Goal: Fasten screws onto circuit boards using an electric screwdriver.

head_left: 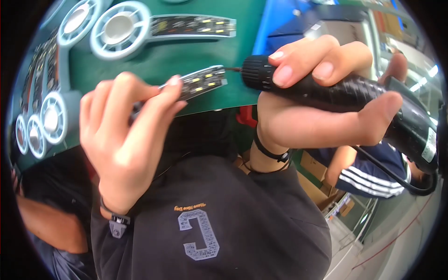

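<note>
Between the thumb and fingers of my left hand (128, 126) is a narrow black circuit board (204, 82) with several yellow-white LEDs; its other end is hidden by the hand. My right hand (312, 102) is wrapped around a black electric screwdriver (336, 93) with a ribbed collar and a cable at its rear. The thin screwdriver bit (234, 69) points left at the free end of the board. Whether the two touch, I cannot tell. Just beyond the board, a light-blue round housing (148, 28) with a spoked ring and a silver centre lies on the green table (224, 100).
Several more light-blue housings (55, 116) lie along the left side of the table. A blue bin (270, 23) stands at the back right. People sit close on both sides: a forearm (51, 224) at left, a striped sleeve (373, 179) at right. The black cable (387, 175) loops below the screwdriver.
</note>
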`<control>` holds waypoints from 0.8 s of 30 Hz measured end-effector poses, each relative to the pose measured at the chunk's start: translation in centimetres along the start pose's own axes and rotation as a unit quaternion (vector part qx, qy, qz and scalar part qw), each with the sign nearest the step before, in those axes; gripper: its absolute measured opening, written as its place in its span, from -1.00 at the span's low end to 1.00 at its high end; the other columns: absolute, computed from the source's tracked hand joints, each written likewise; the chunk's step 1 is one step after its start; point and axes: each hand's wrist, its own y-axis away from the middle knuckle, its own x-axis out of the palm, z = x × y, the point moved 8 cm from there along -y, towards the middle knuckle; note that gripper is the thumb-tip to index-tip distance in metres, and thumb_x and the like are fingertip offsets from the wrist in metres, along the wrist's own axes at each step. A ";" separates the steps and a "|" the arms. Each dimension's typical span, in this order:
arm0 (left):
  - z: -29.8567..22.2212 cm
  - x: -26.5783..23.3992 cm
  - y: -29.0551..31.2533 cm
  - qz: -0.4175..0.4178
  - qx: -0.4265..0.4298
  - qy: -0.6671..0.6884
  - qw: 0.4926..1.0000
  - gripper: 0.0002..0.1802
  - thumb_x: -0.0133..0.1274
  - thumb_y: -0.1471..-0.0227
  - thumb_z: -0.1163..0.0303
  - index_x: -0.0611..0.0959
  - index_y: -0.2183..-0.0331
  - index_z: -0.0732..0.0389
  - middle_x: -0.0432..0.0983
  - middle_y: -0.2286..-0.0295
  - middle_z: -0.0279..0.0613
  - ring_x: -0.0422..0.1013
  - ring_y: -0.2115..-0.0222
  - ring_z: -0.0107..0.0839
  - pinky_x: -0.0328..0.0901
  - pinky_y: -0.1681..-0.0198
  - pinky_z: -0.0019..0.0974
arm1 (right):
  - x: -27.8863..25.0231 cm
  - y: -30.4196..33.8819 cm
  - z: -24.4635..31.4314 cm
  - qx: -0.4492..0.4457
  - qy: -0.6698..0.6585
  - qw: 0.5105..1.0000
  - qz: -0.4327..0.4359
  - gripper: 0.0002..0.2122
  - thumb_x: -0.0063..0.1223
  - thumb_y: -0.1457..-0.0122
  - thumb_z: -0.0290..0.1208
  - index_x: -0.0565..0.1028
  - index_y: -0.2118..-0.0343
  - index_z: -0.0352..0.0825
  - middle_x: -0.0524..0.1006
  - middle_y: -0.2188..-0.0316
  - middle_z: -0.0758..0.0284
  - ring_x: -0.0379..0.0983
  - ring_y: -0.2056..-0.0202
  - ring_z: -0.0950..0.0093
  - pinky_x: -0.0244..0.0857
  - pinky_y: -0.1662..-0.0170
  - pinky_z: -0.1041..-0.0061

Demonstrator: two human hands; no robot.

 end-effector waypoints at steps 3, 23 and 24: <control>-0.7 1.0 -0.9 0.007 -0.001 -0.011 1.000 -0.59 0.46 0.18 0.51 0.82 0.17 0.18 0.48 0.43 -0.28 0.40 0.40 -0.31 0.24 0.30 -0.25 | -3.1 -4.2 4.5 -0.087 0.042 0.994 0.048 -0.59 -0.23 -0.37 0.05 0.37 0.21 -0.29 0.33 0.60 0.33 0.24 0.75 0.42 0.27 0.63 0.44; -1.7 1.4 -1.7 -0.021 0.046 -0.025 0.998 -0.64 0.48 0.23 0.46 0.82 0.26 0.17 0.52 0.41 -0.30 0.41 0.42 -0.32 0.26 0.35 -0.25 | -5.6 -7.9 1.6 0.022 0.150 0.979 0.137 -0.58 -0.20 -0.31 0.01 0.33 0.53 -0.24 0.29 0.65 0.34 0.29 0.75 0.38 0.29 0.62 0.38; -1.4 1.6 -1.7 -0.021 0.043 -0.012 0.999 -0.64 0.48 0.23 0.45 0.82 0.27 0.17 0.54 0.40 -0.31 0.41 0.42 -0.32 0.26 0.35 -0.25 | -5.3 -7.1 1.4 0.034 0.129 0.981 0.140 -0.59 -0.20 -0.31 0.01 0.35 0.51 -0.25 0.29 0.65 0.34 0.28 0.75 0.39 0.28 0.62 0.38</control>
